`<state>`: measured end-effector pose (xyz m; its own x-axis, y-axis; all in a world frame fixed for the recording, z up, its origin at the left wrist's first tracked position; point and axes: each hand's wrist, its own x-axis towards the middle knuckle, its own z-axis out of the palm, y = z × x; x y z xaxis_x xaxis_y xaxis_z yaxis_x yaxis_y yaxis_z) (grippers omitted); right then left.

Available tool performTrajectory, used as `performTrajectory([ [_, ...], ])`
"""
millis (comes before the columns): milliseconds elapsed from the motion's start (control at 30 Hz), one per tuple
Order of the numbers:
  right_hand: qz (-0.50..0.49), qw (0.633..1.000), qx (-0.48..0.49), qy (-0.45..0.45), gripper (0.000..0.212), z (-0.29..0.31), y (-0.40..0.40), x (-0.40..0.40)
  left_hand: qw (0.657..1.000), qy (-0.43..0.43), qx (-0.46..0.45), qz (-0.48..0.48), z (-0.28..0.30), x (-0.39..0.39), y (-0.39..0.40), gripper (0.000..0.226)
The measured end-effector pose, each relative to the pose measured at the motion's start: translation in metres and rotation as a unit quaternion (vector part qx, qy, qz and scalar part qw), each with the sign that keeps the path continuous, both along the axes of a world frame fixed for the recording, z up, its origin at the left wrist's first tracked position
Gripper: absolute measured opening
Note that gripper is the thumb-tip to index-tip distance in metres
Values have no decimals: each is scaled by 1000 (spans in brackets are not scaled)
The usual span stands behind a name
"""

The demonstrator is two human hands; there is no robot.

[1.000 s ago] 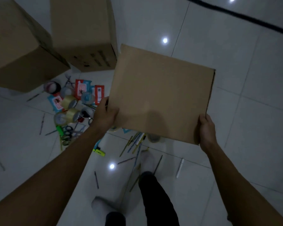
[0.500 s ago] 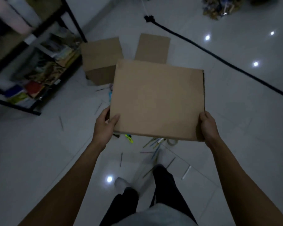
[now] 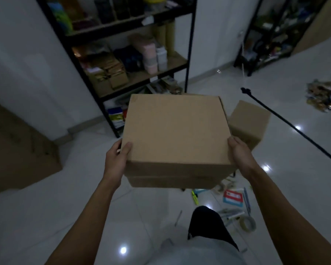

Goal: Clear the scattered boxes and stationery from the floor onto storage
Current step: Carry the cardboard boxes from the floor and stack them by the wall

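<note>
In front of the chest, above the floor [image 3: 46, 217], a closed cardboard box [image 3: 177, 131] is held clear of the tiles by both hands. Its top face is level and tips slightly toward the camera; the top is close to square, so no long axis can be told. Its far edge points toward the rack [image 3: 138, 54].

Left hand [image 3: 116, 159]: grips the near left corner of the box, thumb lying on the top face, fingers curled round the left side and out of sight.

Right hand [image 3: 239, 152]: grips the near right corner, thumb along the top edge, fingers wrapped down the right side.

The rack is black-framed with wooden shelves and stands against the wall just beyond the box. Its shelves carry small cartons, stacked tubs and rolled material; detail is dim.

A second box [image 3: 249, 121] sits on the floor to the right, partly hidden behind the held box. A large carton [image 3: 17, 150] stands at the left edge.

Stationery lies on the floor below and right of the held box: a tape roll [image 3: 247, 223], a red and blue packet [image 3: 233, 197], a yellow marker [image 3: 195, 197] and several pens [image 3: 246, 199]. A black pole [image 3: 294, 129] lies slantwise across the tiles at right. A second rack [image 3: 271, 31] stands far right.
</note>
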<state>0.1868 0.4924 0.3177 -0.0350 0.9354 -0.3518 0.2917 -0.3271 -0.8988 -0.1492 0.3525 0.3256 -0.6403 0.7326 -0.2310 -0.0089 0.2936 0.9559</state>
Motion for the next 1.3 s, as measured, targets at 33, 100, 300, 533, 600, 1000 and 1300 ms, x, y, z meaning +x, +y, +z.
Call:
performTrajectory([
  [33, 16, 1000, -3, 15, 27, 4, 2, -21, 1000, 1, 2, 16, 2, -17, -7, 38],
  [100, 48, 998, -14, 36, 26, 10, 8, -61, 999, 2, 5, 47, 5, -51, -20, 37],
  [300, 106, 986, -69, 112, 33, 14, 37, -184, 991, -15, 31, 131, 8, -146, -44, 51],
  [533, 148, 962, -112, 199, 45, -2, 71, -305, 986, -33, 21, 161, 20, -230, -69, 95],
  [600, 137, 961, -117, 208, 44, -10, 77, -343, 984, -37, 20, 171, 26, -261, -80, 88],
  [1000, 275, 934, -129, 188, 40, -27, 96, -524, 962, -21, 48, 267, 0, -376, -129, 61],
  [1300, 289, 922, -190, 174, 44, -42, 79, -632, 969, -50, -8, 242, -38, -494, -115, 32],
])
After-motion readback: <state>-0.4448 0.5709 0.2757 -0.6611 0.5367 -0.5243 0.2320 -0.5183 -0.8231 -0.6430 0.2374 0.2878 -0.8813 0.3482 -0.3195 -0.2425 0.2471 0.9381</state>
